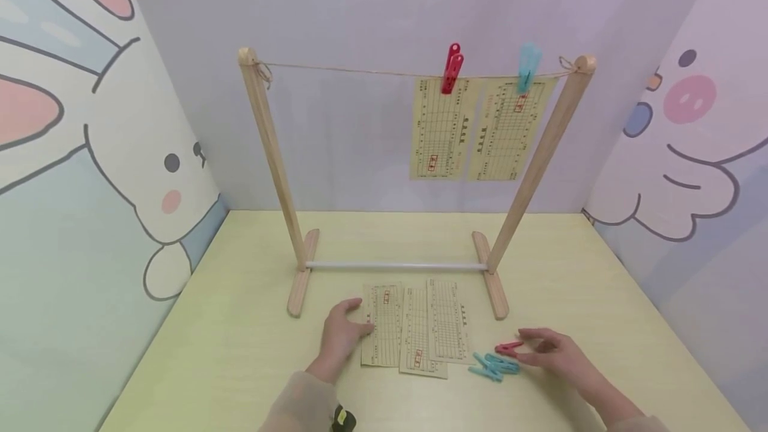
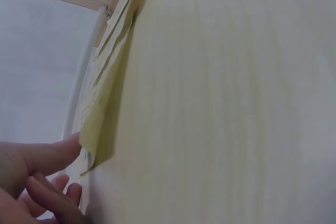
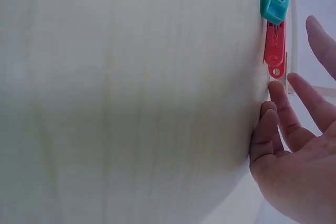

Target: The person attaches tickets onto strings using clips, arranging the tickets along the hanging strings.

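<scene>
Three tan printed slips lie side by side on the table (image 1: 240,352). My left hand (image 1: 351,325) rests beside the leftmost slip (image 1: 384,325), its thumb touching that slip's edge (image 2: 105,103), which curls up slightly near the left hand (image 2: 47,166). My right hand (image 1: 540,347) hovers with loosely straight fingers at a red clothespin (image 1: 509,348) on the table. In the right wrist view a fingertip (image 3: 275,92) of the right hand (image 3: 299,150) sits just short of the red clothespin's (image 3: 275,51) end. Teal clothespins (image 1: 493,365) lie next to it.
A wooden rack (image 1: 270,152) with a white bar (image 1: 396,265) stands behind the slips. On its string two slips (image 1: 440,129) hang at the right, one under a red clothespin (image 1: 451,69), the other under a teal clothespin (image 1: 528,67). Cartoon walls enclose the table.
</scene>
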`<action>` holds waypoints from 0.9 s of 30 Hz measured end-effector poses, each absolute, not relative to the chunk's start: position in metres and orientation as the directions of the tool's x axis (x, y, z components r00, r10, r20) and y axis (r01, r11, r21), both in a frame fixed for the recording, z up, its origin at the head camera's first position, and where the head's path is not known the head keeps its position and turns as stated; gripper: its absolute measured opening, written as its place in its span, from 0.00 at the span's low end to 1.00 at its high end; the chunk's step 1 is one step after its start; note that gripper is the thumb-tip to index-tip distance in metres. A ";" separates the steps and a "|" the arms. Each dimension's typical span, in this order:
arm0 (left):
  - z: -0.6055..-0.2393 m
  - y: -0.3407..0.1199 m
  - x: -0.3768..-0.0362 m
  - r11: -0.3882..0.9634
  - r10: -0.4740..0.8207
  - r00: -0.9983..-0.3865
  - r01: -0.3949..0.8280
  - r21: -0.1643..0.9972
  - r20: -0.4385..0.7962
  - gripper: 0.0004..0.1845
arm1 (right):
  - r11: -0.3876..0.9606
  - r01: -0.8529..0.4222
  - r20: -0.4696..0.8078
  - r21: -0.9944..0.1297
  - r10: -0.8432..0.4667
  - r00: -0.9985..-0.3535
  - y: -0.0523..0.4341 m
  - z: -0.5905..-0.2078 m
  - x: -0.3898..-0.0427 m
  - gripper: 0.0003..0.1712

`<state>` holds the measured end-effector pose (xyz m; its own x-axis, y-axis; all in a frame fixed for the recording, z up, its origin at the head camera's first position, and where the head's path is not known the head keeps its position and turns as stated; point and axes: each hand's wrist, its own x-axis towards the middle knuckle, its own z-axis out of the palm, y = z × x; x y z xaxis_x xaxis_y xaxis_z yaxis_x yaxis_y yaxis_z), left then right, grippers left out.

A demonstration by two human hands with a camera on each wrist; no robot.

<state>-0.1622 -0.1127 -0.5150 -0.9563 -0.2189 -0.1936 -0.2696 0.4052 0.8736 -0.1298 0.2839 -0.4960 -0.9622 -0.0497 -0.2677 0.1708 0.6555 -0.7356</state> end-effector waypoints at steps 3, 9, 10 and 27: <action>-0.515 -0.113 -0.163 0.396 -0.220 -0.956 -0.268 0.878 -0.193 0.32 | 0.648 0.122 -0.246 -0.751 -0.104 -0.964 0.287 -0.499 -0.130 0.34; -0.518 -0.113 -0.164 0.407 -0.227 -0.956 -0.264 0.874 -0.183 0.31 | 0.667 0.025 -0.216 -0.744 -0.206 -0.954 0.293 -0.502 -0.130 0.34; -0.518 -0.113 -0.165 0.415 -0.228 -0.957 -0.262 0.871 -0.180 0.31 | 0.671 0.013 -0.213 -0.742 -0.217 -0.953 0.294 -0.503 -0.130 0.34; -0.523 -0.120 -0.165 0.421 -0.179 -0.973 -0.210 0.883 -0.146 0.27 | 0.701 -0.066 -0.135 -0.710 -0.227 -0.964 0.293 -0.512 -0.126 0.30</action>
